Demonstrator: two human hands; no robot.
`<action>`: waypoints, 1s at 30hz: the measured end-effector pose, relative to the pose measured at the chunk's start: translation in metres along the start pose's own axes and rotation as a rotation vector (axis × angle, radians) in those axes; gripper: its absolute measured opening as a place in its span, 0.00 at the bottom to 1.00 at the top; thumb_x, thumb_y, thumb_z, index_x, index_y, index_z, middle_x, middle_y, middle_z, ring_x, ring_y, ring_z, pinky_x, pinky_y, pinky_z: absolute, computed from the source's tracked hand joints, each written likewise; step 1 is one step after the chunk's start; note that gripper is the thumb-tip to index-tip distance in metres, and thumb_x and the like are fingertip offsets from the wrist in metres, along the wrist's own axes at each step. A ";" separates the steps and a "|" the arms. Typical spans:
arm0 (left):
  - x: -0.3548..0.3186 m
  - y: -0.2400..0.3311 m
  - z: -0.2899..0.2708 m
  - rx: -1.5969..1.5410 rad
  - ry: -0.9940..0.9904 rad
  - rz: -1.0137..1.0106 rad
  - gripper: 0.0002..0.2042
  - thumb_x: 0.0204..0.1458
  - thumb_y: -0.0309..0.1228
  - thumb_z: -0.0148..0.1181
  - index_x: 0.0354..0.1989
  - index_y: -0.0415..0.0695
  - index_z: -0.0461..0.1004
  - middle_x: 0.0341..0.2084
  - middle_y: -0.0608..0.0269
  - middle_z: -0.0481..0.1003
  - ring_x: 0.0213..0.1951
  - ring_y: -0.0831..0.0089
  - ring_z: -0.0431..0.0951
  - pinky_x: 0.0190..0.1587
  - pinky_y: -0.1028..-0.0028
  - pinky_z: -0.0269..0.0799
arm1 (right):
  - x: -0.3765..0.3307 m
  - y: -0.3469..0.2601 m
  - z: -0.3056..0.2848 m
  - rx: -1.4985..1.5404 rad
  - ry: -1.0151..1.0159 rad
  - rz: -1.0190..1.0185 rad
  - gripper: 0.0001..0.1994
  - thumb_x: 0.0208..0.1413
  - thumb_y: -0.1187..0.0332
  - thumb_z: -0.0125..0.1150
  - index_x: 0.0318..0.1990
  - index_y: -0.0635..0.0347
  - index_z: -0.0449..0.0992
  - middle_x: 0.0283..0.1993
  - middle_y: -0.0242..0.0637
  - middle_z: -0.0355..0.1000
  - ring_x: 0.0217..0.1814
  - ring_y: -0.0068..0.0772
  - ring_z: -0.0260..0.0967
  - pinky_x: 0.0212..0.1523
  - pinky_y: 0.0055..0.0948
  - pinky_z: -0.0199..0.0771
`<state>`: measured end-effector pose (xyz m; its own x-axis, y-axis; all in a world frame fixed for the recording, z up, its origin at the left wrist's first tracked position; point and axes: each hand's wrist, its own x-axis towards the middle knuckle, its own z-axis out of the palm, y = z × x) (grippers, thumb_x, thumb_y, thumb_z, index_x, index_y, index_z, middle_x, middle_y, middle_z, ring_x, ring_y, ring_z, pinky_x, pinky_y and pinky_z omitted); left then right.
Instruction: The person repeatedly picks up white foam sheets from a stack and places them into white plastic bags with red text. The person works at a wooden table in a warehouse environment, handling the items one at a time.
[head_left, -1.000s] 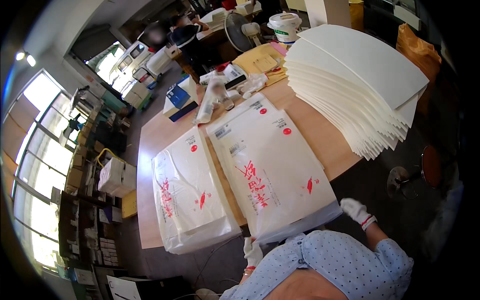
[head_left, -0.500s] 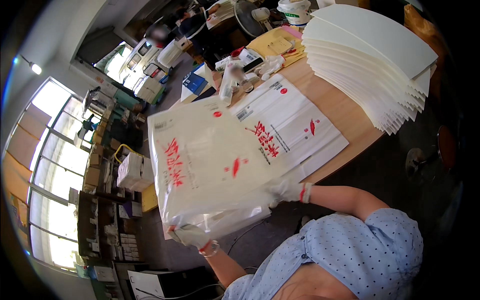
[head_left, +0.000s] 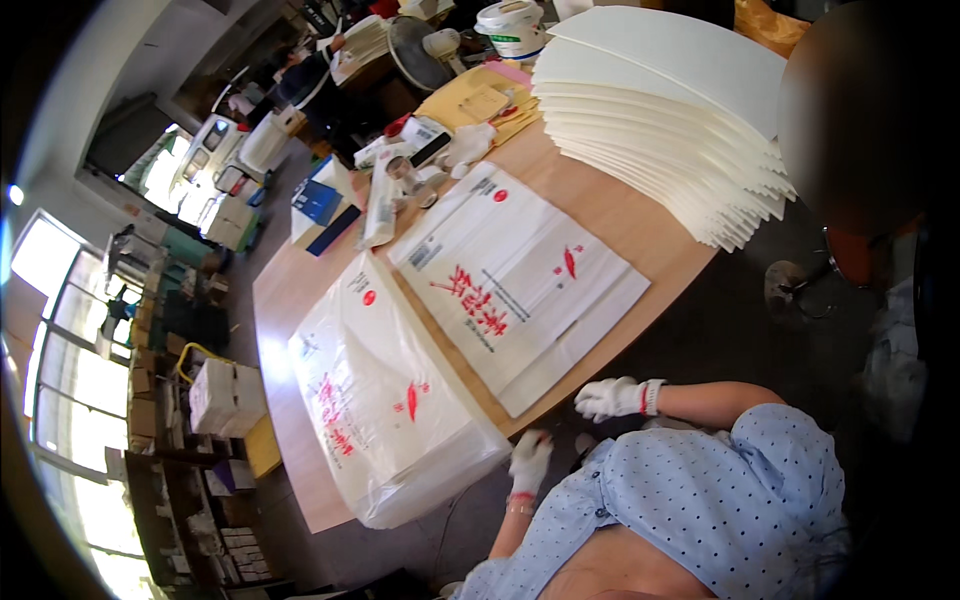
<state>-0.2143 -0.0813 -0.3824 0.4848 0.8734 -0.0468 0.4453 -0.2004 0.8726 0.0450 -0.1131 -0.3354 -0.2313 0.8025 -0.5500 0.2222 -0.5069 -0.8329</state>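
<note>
Down at the near edge of the long wooden tabletop (head_left: 640,235), both white-gloved hands hang just off the wood with nothing in them. The left hand (head_left: 528,458) sits just beside the near right corner of the thick clear-plastic-wrapped bundle of white bags with red printing (head_left: 385,410); its fingers look loosely curled, and whether they touch the wrap cannot be told. The right hand (head_left: 612,397) is a loose fist close to the near corner of the flat stack of white printed bags with red marks (head_left: 515,285), apart from it. The wrapped bundle lies on the left of the tabletop, the flat stack just right of it. Farther right stands a tall fanned stack of cream paper sheets (head_left: 665,115). At the far end are yellow envelopes (head_left: 480,100), a blue box (head_left: 318,200) and a white tub (head_left: 510,25).
</note>
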 end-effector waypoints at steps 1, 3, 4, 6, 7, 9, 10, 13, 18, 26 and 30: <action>0.035 0.024 0.019 0.310 0.031 0.291 0.06 0.46 0.28 0.55 0.33 0.43 0.71 0.25 0.53 0.72 0.28 0.54 0.73 0.30 0.61 0.70 | -0.010 0.022 -0.017 -0.034 0.106 -0.003 0.19 0.58 0.55 0.49 0.47 0.60 0.70 0.38 0.37 0.75 0.34 0.27 0.75 0.37 0.28 0.74; 0.112 0.069 0.044 0.209 0.121 0.352 0.10 0.42 0.33 0.60 0.34 0.46 0.71 0.27 0.54 0.70 0.33 0.55 0.70 0.39 0.61 0.68 | -0.039 0.033 -0.046 -0.036 0.242 0.006 0.18 0.57 0.56 0.50 0.46 0.61 0.70 0.37 0.38 0.75 0.33 0.28 0.75 0.36 0.27 0.74; 0.146 0.090 0.053 0.313 0.188 0.318 0.10 0.42 0.34 0.60 0.33 0.46 0.72 0.28 0.56 0.71 0.37 0.56 0.69 0.41 0.61 0.66 | -0.052 0.036 -0.056 0.011 0.299 0.028 0.18 0.57 0.57 0.50 0.46 0.61 0.70 0.37 0.38 0.75 0.33 0.27 0.75 0.35 0.26 0.74; 0.172 0.094 0.066 0.474 0.229 0.248 0.09 0.42 0.35 0.60 0.32 0.47 0.74 0.30 0.58 0.71 0.42 0.57 0.68 0.45 0.61 0.64 | -0.068 0.043 -0.069 0.170 0.410 0.064 0.15 0.58 0.61 0.50 0.45 0.62 0.70 0.35 0.37 0.74 0.32 0.24 0.73 0.33 0.23 0.74; 0.182 0.075 0.073 0.529 0.201 0.211 0.09 0.42 0.35 0.60 0.31 0.47 0.75 0.30 0.58 0.72 0.43 0.58 0.67 0.46 0.61 0.63 | -0.073 0.050 -0.070 0.185 0.423 0.058 0.14 0.58 0.61 0.50 0.45 0.62 0.70 0.35 0.36 0.74 0.32 0.24 0.73 0.33 0.23 0.74; 0.201 0.063 0.077 0.571 0.133 0.153 0.09 0.44 0.37 0.59 0.30 0.47 0.76 0.32 0.59 0.72 0.44 0.58 0.67 0.47 0.62 0.63 | -0.080 0.055 -0.073 0.211 0.451 0.031 0.13 0.58 0.63 0.50 0.44 0.62 0.70 0.36 0.36 0.73 0.32 0.23 0.73 0.33 0.23 0.74; 0.207 0.060 0.075 0.559 0.084 0.124 0.10 0.45 0.39 0.58 0.30 0.48 0.77 0.33 0.59 0.72 0.44 0.57 0.68 0.47 0.62 0.64 | -0.082 0.052 -0.080 0.278 0.441 0.064 0.13 0.58 0.64 0.49 0.45 0.62 0.69 0.36 0.36 0.73 0.33 0.24 0.73 0.34 0.24 0.75; 0.220 0.072 0.058 0.487 -0.093 0.012 0.13 0.49 0.42 0.52 0.32 0.47 0.76 0.31 0.53 0.74 0.39 0.55 0.73 0.43 0.61 0.66 | -0.069 0.062 -0.079 0.271 0.364 0.001 0.13 0.58 0.64 0.49 0.46 0.62 0.69 0.37 0.37 0.73 0.34 0.26 0.73 0.35 0.25 0.75; 0.227 0.114 0.035 0.527 -0.167 -0.006 0.16 0.52 0.46 0.49 0.32 0.45 0.75 0.29 0.50 0.76 0.34 0.52 0.76 0.37 0.60 0.68 | 0.009 -0.015 -0.074 0.650 0.228 -0.101 0.18 0.56 0.56 0.56 0.46 0.60 0.70 0.35 0.32 0.71 0.28 0.24 0.67 0.30 0.29 0.70; 0.297 0.103 -0.021 -1.129 0.212 -0.206 0.04 0.56 0.29 0.50 0.36 0.43 0.70 0.24 0.68 0.72 0.24 0.78 0.70 0.29 0.78 0.70 | 0.082 -0.011 -0.151 -0.758 0.993 -0.467 0.13 0.48 0.59 0.59 0.32 0.60 0.75 0.24 0.40 0.69 0.27 0.42 0.66 0.32 0.35 0.69; 0.316 0.100 -0.039 -0.717 0.063 -0.248 0.08 0.55 0.25 0.49 0.43 0.42 0.70 0.30 0.65 0.73 0.27 0.82 0.69 0.27 0.84 0.66 | 0.057 -0.097 -0.113 -0.591 1.003 -1.226 0.09 0.49 0.64 0.56 0.33 0.60 0.75 0.32 0.44 0.69 0.36 0.46 0.67 0.39 0.35 0.67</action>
<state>-0.0464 0.1917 -0.2906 0.3807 0.8832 -0.2740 -0.0731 0.3242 0.9432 0.1176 0.0171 -0.2788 0.0733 0.5925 0.8022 0.7330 0.5134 -0.4462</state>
